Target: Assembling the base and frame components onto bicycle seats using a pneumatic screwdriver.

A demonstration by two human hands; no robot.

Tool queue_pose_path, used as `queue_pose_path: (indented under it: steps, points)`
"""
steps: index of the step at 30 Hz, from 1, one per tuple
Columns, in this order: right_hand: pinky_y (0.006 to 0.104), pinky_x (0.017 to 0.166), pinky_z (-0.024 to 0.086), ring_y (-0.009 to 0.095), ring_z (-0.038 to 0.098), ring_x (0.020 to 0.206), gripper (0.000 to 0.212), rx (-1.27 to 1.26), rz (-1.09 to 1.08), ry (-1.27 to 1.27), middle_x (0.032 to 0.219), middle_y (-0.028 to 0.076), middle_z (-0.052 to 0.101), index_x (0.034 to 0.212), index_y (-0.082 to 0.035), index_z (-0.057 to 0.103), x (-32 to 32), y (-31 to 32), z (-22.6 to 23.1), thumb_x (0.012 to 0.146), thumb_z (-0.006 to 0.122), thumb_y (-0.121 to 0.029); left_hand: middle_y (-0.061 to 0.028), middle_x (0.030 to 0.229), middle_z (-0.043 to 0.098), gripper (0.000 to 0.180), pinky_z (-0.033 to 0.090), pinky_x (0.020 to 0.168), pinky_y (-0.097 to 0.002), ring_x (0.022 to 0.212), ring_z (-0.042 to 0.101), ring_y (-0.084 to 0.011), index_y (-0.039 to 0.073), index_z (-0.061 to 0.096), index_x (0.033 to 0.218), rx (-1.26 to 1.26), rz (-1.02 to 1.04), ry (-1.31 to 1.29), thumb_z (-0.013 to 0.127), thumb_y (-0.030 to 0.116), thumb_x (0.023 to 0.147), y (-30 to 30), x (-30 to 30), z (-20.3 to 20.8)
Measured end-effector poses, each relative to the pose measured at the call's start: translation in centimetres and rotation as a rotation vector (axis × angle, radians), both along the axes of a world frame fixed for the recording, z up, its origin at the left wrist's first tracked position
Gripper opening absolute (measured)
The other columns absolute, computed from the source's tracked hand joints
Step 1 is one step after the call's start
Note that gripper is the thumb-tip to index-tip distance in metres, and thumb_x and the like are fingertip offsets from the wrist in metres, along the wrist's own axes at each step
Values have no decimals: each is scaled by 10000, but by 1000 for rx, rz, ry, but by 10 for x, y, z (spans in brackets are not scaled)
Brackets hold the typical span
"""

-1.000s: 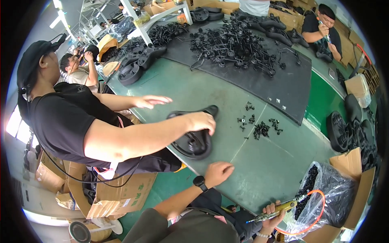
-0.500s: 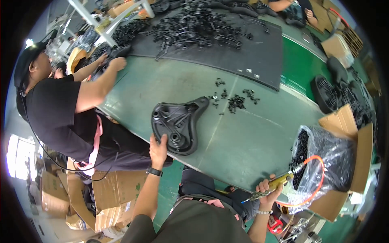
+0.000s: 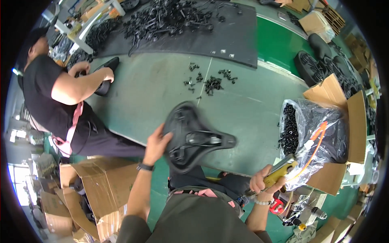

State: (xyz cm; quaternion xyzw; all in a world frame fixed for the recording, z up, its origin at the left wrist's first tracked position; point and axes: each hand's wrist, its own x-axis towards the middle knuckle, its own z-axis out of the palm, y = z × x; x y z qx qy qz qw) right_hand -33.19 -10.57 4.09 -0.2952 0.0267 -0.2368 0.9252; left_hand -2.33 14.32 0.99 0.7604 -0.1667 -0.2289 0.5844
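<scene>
My left hand point(image 3: 157, 142) grips the wide rear edge of a black bicycle saddle point(image 3: 202, 137), thumb on its upturned underside. The saddle's narrow nose points right, its near edge reaches past the table's front edge, and it is slightly blurred. Wrapped round a yellow air screwdriver point(image 3: 279, 172) is my right hand point(image 3: 262, 181), low at the right near the table edge. An orange hose point(image 3: 318, 135) runs from the tool's far end, and its bit end points down toward my body. Beyond the saddle lie small dark screws point(image 3: 212, 85) in several loose clusters.
A green table point(image 3: 150, 85) carries a black mat point(image 3: 239, 46) with a heap of black metal parts point(image 3: 170, 20). At right stands an open carton point(image 3: 356, 129) lined with plastic, holding small black parts. A co-worker point(image 3: 60, 89) at left handles another saddle point(image 3: 107, 77).
The saddle has turned clockwise, its nose swinging from the far side to the right, with my left hand still on it. The co-worker's hands now hold a saddle nearer the table edge.
</scene>
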Motion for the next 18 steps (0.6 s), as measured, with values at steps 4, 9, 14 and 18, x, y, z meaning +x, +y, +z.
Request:
queue_pose_path:
  steps: [4, 9, 14, 18]
  points:
    - [310, 354, 440, 172, 513, 380, 773, -183, 67, -186, 536, 44, 521, 1015, -9, 544, 42, -6, 70, 781, 527, -745, -206, 1134, 616, 586, 485, 803, -387, 896, 617, -332, 4, 516, 1279, 191, -313, -314, 630, 371, 837, -82, -9, 10]
    - [327, 382, 483, 203, 572, 421, 824, -639, -224, -310, 581, 76, 587, 1048, -6, 547, 71, 4, 117, 727, 573, -765, -205, 1186, 584, 583, 454, 908, -388, 1049, 578, -358, -10, 520, 1258, 349, -451, -210, 641, 366, 828, -108, -20, 31]
    - [351, 452, 503, 240, 586, 495, 860, -759, -517, -337, 642, 111, 594, 1079, 34, 519, 93, 25, 115, 728, 594, -748, -208, 1262, 542, 652, 361, 1027, -486, 1181, 514, -366, 31, 533, 1238, -135, -307, -554, 790, 235, 675, -72, -77, 35]
    - [359, 520, 502, 249, 582, 554, 704, -714, -428, -279, 680, 120, 595, 1055, 44, 519, 126, 35, 112, 817, 600, -613, -163, 1250, 574, 611, 293, 1054, -562, 1133, 569, -318, 63, 559, 1175, -135, -276, -667, 816, 202, 638, -80, -95, 18]
